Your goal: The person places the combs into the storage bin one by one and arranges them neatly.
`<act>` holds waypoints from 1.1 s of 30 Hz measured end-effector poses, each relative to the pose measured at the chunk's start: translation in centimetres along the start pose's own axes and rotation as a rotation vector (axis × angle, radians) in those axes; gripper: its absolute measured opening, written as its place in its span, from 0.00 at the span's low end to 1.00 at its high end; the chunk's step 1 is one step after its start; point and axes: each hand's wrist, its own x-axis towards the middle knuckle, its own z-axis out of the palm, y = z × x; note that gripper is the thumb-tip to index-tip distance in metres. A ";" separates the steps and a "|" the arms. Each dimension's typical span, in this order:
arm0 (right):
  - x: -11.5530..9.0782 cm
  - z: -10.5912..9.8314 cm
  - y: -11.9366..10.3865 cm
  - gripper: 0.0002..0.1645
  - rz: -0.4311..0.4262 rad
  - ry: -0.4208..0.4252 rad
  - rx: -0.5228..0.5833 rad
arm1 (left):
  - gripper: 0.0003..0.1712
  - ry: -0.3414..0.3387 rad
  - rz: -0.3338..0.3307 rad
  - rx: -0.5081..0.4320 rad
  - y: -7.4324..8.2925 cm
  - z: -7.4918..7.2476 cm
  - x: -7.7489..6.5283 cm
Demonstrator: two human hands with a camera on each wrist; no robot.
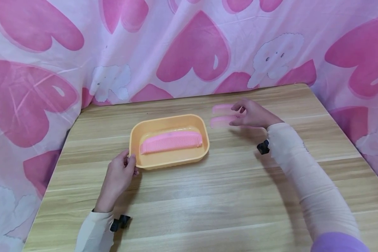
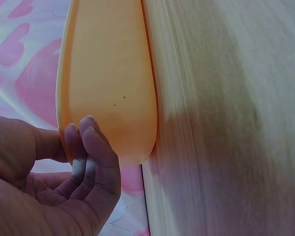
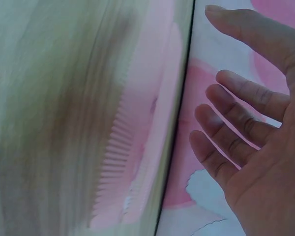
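Observation:
My left hand (image 1: 118, 176) pinches the near left corner of an orange plastic tray (image 1: 167, 124), thumb on one side of the rim and fingers on the other. Inside the tray lies a pink comb (image 1: 170, 140), its teeth toward me. Beyond the tray's right end, two more pink combs lie side by side on the table, a farther comb (image 1: 220, 108) and a nearer comb (image 1: 220, 121). My right hand (image 1: 255, 113) hovers over their right ends, covering part of them. In the right wrist view its fingers (image 3: 231, 132) are spread and loosely bent, holding nothing.
The wooden table (image 1: 226, 196) ends at the back against a pink and white curtain (image 1: 195, 49) printed with hearts. Small black cameras sit at the left wrist (image 1: 120, 222) and the right wrist (image 1: 263, 147).

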 end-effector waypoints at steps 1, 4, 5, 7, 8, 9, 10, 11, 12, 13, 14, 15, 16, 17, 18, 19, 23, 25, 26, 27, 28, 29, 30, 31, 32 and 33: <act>0.0 0.0 0.2 0.38 0.006 0.000 0.007 | 0.23 0.001 -0.001 0.000 0.0 0.0 0.0; 0.1 0.0 0.8 0.38 0.017 0.001 0.007 | 0.23 -0.002 -0.003 -0.002 0.0 0.0 0.0; 0.1 0.0 1.0 0.38 0.024 0.000 0.009 | 0.23 -0.001 -0.004 -0.002 0.0 0.0 0.0; 0.2 0.1 1.4 0.38 0.035 0.002 0.004 | 0.22 0.001 -0.003 0.000 0.0 0.0 0.0; 0.2 0.1 1.6 0.37 0.039 0.004 -0.006 | 0.22 0.002 -0.001 0.000 0.0 0.0 0.0; 0.2 0.2 1.8 0.37 0.040 0.007 -0.009 | 0.22 0.004 0.000 0.000 0.0 0.1 0.0; 0.2 0.2 1.9 0.36 0.038 0.010 -0.018 | 0.21 0.008 0.002 0.001 -0.1 0.1 0.1; 0.2 0.3 2.1 0.35 0.034 0.015 -0.026 | 0.21 0.009 0.005 0.001 -0.1 0.1 0.0; 0.2 0.4 2.3 0.34 0.033 0.019 -0.032 | 0.21 0.011 0.006 0.000 -0.1 0.1 0.0; 0.2 0.5 2.5 0.33 0.028 0.022 -0.037 | 0.21 0.012 0.007 0.000 -0.1 0.1 0.0; 0.2 0.5 2.6 0.33 0.025 0.024 -0.029 | 0.21 0.012 0.007 0.000 -0.2 0.1 0.0; 0.2 0.6 2.8 0.32 0.021 0.026 -0.025 | 0.21 0.012 0.007 0.000 -0.2 0.1 0.0; 0.2 0.6 3.0 0.32 0.022 0.026 -0.020 | 0.21 0.012 0.006 0.001 -0.2 0.1 0.0; 0.2 0.6 3.2 0.32 0.026 0.024 -0.014 | 0.21 0.011 0.003 0.000 -0.1 0.1 0.1; 0.1 0.7 3.4 0.33 0.031 0.020 -0.007 | 0.21 0.011 0.001 0.001 -0.1 0.1 0.1; 0.1 0.7 3.6 0.33 0.036 0.017 -0.004 | 0.21 0.011 -0.001 0.001 -0.1 0.1 0.1; -0.1 0.7 4.2 0.34 0.059 0.004 -0.019 | 0.21 0.010 -0.001 0.002 0.0 0.1 0.1; -0.1 0.7 4.4 0.34 0.062 0.002 -0.028 | 0.21 0.009 -0.003 0.001 0.0 0.1 0.1; -0.1 0.7 4.4 0.33 0.061 0.001 -0.036 | 0.21 0.009 -0.004 0.001 0.0 0.1 0.1; -0.2 0.7 4.5 0.33 0.060 0.001 -0.042 | 0.20 0.009 -0.004 0.001 0.0 0.1 0.1; -0.2 0.7 4.5 0.33 0.058 0.001 -0.046 | 0.21 0.008 -0.007 0.000 0.0 0.1 0.1; -0.2 0.7 4.4 0.32 0.055 0.002 -0.053 | 0.21 0.008 -0.008 0.001 0.0 0.1 0.1; -0.2 0.8 4.5 0.31 0.050 0.001 -0.057 | 0.21 0.007 -0.009 0.000 0.0 0.1 0.1; -0.2 0.8 4.4 0.31 0.047 0.001 -0.063 | 0.20 0.007 -0.008 0.001 0.0 0.0 0.1; -0.2 0.9 4.5 0.30 0.044 0.001 -0.070 | 0.20 0.007 -0.007 0.001 0.0 0.0 0.1; -0.2 0.9 4.4 0.30 0.042 0.002 -0.073 | 0.20 0.007 -0.006 0.001 0.0 0.0 0.1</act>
